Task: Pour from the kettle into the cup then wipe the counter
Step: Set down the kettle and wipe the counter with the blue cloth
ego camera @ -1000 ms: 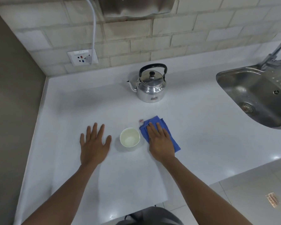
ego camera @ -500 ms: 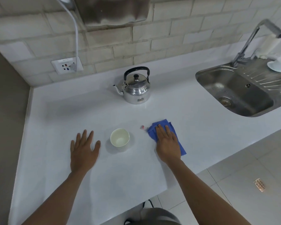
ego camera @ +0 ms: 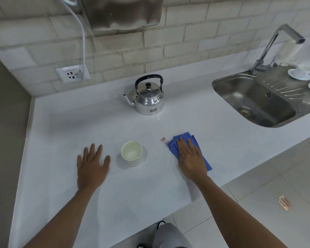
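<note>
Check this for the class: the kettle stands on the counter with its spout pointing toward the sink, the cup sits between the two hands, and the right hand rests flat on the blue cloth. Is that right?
One detail is wrong. In the head view the kettle has its spout pointing away from the sink, toward the wall socket side. The rest holds: the cup sits between the left hand and the right hand, which rests flat on the blue cloth.

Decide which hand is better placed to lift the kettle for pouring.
Probably the left hand: it lies open on the counter, holding nothing. The right hand is pressing the blue cloth. The kettle stands beyond both.
</note>
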`<action>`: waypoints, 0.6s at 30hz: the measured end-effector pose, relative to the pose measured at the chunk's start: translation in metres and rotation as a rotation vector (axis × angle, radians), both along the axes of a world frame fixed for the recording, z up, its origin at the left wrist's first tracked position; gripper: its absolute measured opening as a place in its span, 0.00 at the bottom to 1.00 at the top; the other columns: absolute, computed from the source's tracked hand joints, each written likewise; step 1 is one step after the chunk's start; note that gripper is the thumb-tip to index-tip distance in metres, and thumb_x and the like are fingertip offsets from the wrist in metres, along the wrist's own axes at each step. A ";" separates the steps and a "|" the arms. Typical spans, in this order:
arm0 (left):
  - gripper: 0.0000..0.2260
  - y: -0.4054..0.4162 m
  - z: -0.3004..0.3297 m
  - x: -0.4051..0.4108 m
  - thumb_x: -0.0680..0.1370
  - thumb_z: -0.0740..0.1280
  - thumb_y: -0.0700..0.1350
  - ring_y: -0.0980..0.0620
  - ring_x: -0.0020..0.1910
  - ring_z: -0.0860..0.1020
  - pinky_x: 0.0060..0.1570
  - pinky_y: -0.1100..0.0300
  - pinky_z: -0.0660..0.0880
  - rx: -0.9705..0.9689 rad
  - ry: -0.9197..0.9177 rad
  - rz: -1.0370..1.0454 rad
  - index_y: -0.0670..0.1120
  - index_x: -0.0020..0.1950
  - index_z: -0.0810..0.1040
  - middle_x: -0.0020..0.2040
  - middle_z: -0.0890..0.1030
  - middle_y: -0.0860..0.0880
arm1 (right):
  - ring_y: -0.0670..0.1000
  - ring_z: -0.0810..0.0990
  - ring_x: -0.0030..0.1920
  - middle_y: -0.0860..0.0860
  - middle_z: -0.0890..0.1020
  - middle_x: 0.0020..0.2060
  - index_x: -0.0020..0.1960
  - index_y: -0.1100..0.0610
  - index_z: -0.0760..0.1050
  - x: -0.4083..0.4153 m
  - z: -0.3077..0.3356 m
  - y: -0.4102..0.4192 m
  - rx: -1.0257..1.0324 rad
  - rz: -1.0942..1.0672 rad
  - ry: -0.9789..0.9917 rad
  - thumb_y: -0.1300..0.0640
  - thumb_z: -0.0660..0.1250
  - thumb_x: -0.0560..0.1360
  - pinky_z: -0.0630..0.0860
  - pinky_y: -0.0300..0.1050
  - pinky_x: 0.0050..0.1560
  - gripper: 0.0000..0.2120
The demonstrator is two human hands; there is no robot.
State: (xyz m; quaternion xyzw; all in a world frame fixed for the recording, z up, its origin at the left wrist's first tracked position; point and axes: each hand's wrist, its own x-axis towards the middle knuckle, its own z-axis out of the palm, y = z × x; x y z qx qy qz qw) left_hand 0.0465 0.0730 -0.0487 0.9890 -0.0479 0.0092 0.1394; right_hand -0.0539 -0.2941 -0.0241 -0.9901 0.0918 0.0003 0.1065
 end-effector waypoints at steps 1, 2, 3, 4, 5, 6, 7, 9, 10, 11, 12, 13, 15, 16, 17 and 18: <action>0.35 -0.001 0.000 -0.001 0.79 0.43 0.67 0.46 0.82 0.50 0.80 0.47 0.44 -0.003 -0.002 -0.003 0.53 0.82 0.60 0.83 0.57 0.49 | 0.58 0.58 0.76 0.51 0.63 0.75 0.76 0.57 0.61 0.000 0.001 0.000 -0.002 0.002 0.000 0.50 0.43 0.78 0.60 0.55 0.73 0.29; 0.35 -0.001 0.001 -0.002 0.79 0.43 0.67 0.46 0.82 0.50 0.80 0.47 0.44 -0.006 -0.004 -0.004 0.52 0.82 0.60 0.83 0.57 0.49 | 0.58 0.57 0.76 0.51 0.63 0.75 0.76 0.57 0.61 0.000 0.001 0.000 -0.002 0.004 0.002 0.50 0.42 0.78 0.60 0.55 0.73 0.29; 0.35 -0.001 0.001 -0.002 0.79 0.43 0.67 0.46 0.82 0.50 0.80 0.47 0.43 -0.007 -0.007 -0.006 0.52 0.82 0.60 0.83 0.57 0.49 | 0.58 0.57 0.76 0.51 0.63 0.76 0.77 0.56 0.60 0.000 0.002 0.001 -0.001 0.008 0.006 0.50 0.42 0.78 0.59 0.55 0.74 0.30; 0.36 -0.001 0.001 -0.004 0.79 0.42 0.67 0.47 0.82 0.50 0.80 0.47 0.44 -0.010 -0.008 -0.009 0.52 0.82 0.61 0.83 0.57 0.49 | 0.58 0.56 0.77 0.50 0.63 0.76 0.77 0.56 0.59 -0.001 0.003 0.000 -0.002 0.011 0.011 0.50 0.41 0.77 0.58 0.55 0.74 0.30; 0.36 -0.001 0.001 -0.005 0.79 0.42 0.67 0.47 0.82 0.51 0.80 0.47 0.44 -0.018 -0.009 -0.013 0.51 0.82 0.61 0.83 0.57 0.48 | 0.58 0.56 0.77 0.50 0.62 0.76 0.77 0.56 0.59 -0.002 0.003 0.000 -0.004 0.019 0.018 0.49 0.41 0.77 0.58 0.55 0.74 0.30; 0.36 -0.001 0.001 -0.006 0.79 0.42 0.68 0.47 0.82 0.51 0.80 0.46 0.44 -0.030 -0.012 -0.018 0.51 0.82 0.62 0.83 0.58 0.49 | 0.58 0.55 0.77 0.50 0.62 0.76 0.77 0.56 0.59 -0.003 0.003 -0.001 -0.007 0.025 0.021 0.49 0.41 0.77 0.57 0.55 0.74 0.30; 0.36 -0.001 0.002 -0.007 0.79 0.42 0.68 0.47 0.82 0.51 0.80 0.46 0.45 -0.040 -0.017 -0.024 0.51 0.81 0.62 0.83 0.58 0.49 | 0.58 0.55 0.77 0.50 0.62 0.76 0.77 0.56 0.59 -0.004 0.004 -0.001 -0.008 0.032 0.021 0.49 0.40 0.77 0.58 0.55 0.75 0.30; 0.37 -0.001 0.004 -0.010 0.78 0.43 0.68 0.48 0.82 0.51 0.80 0.47 0.44 -0.058 -0.007 -0.032 0.51 0.81 0.63 0.83 0.58 0.49 | 0.58 0.56 0.77 0.50 0.62 0.76 0.77 0.55 0.59 -0.004 0.005 -0.001 0.001 0.036 0.019 0.49 0.40 0.77 0.59 0.56 0.74 0.30; 0.37 -0.002 0.006 -0.013 0.78 0.43 0.68 0.48 0.82 0.51 0.80 0.47 0.43 -0.070 0.005 -0.036 0.51 0.81 0.63 0.83 0.58 0.49 | 0.57 0.56 0.77 0.49 0.62 0.76 0.77 0.55 0.59 -0.004 0.006 -0.001 0.008 0.029 0.021 0.48 0.41 0.77 0.59 0.56 0.74 0.30; 0.37 -0.003 0.006 -0.016 0.78 0.43 0.68 0.48 0.83 0.51 0.80 0.48 0.43 -0.077 0.009 -0.039 0.51 0.81 0.63 0.83 0.58 0.49 | 0.57 0.55 0.77 0.49 0.62 0.76 0.77 0.55 0.59 -0.003 0.006 -0.001 0.007 0.025 0.018 0.48 0.40 0.77 0.58 0.55 0.74 0.30; 0.37 -0.003 0.007 -0.018 0.78 0.43 0.68 0.48 0.83 0.50 0.80 0.48 0.42 -0.081 0.009 -0.042 0.51 0.81 0.63 0.83 0.57 0.49 | 0.57 0.55 0.77 0.49 0.62 0.76 0.77 0.55 0.59 -0.003 0.006 0.000 0.002 0.019 0.016 0.48 0.41 0.77 0.57 0.55 0.75 0.30; 0.37 -0.003 0.007 -0.021 0.78 0.43 0.68 0.49 0.83 0.50 0.80 0.48 0.42 -0.080 0.008 -0.048 0.51 0.81 0.62 0.83 0.57 0.49 | 0.57 0.55 0.77 0.50 0.61 0.76 0.77 0.55 0.58 -0.003 0.005 0.000 -0.004 0.014 0.010 0.49 0.41 0.78 0.57 0.54 0.75 0.30; 0.37 -0.003 0.008 -0.023 0.77 0.42 0.68 0.49 0.83 0.50 0.80 0.48 0.43 -0.073 0.015 -0.056 0.52 0.82 0.62 0.83 0.56 0.49 | 0.56 0.54 0.77 0.50 0.61 0.76 0.77 0.55 0.58 -0.003 0.006 0.002 -0.007 -0.003 0.005 0.50 0.44 0.79 0.56 0.54 0.75 0.28; 0.37 -0.002 0.008 -0.024 0.77 0.42 0.68 0.49 0.83 0.50 0.80 0.47 0.43 -0.071 0.022 -0.053 0.52 0.82 0.61 0.83 0.56 0.49 | 0.56 0.54 0.77 0.50 0.60 0.77 0.77 0.55 0.58 -0.003 0.007 0.003 -0.011 -0.011 0.007 0.52 0.46 0.79 0.56 0.54 0.75 0.27; 0.37 -0.003 0.007 -0.025 0.77 0.42 0.68 0.48 0.83 0.50 0.80 0.47 0.42 -0.067 0.025 -0.052 0.52 0.82 0.61 0.83 0.56 0.49 | 0.56 0.53 0.77 0.50 0.60 0.77 0.78 0.55 0.57 -0.003 0.007 0.004 -0.019 -0.013 0.003 0.53 0.49 0.79 0.55 0.53 0.75 0.26; 0.38 -0.003 0.008 -0.027 0.77 0.42 0.68 0.48 0.83 0.50 0.80 0.47 0.42 -0.064 0.029 -0.050 0.52 0.82 0.61 0.83 0.56 0.49 | 0.56 0.52 0.78 0.50 0.59 0.77 0.78 0.55 0.56 -0.002 0.007 0.004 -0.027 -0.019 0.005 0.55 0.51 0.80 0.55 0.53 0.75 0.26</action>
